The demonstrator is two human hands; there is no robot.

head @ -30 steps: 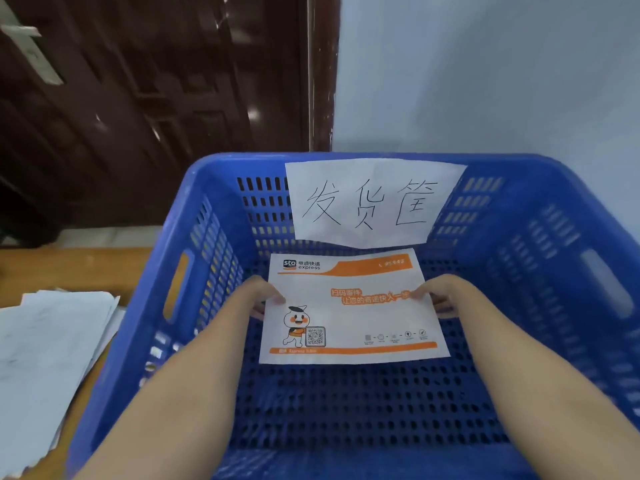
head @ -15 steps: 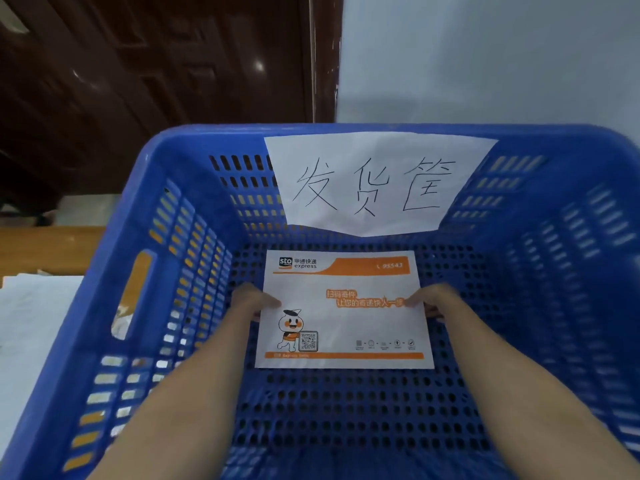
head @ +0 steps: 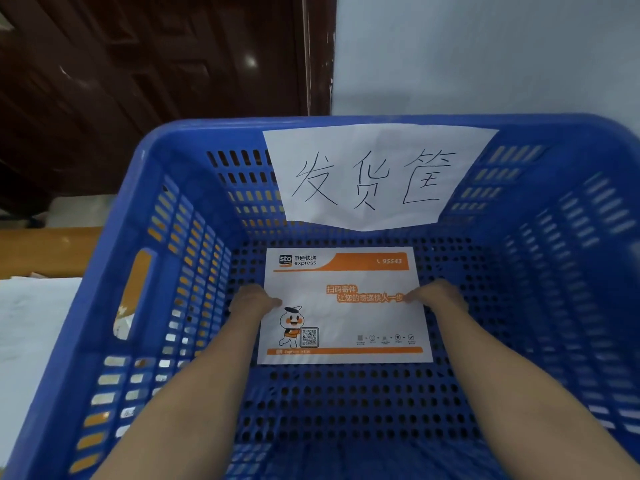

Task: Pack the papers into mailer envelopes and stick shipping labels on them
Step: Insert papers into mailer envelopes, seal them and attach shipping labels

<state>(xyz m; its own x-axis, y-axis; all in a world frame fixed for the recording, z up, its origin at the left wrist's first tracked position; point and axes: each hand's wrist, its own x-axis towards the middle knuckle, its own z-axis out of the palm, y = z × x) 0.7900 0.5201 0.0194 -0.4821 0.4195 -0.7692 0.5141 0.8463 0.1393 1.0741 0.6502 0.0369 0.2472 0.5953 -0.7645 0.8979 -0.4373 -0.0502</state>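
Lowered onto the basket (head: 180, 237) floor, envelope (head: 343, 306) sits between both hands.

I count one blue basket (head: 166, 306), one printed mailer envelope (head: 346, 306) and one handwritten paper sign (head: 374, 174). I see two hands: left hand (head: 251, 301), right hand (head: 438, 294). One paper pile (head: 34, 323) lies outside.

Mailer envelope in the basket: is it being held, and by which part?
Yes. The left hand pinches the mailer envelope at its left edge, the right hand at its right edge, low inside the blue basket.
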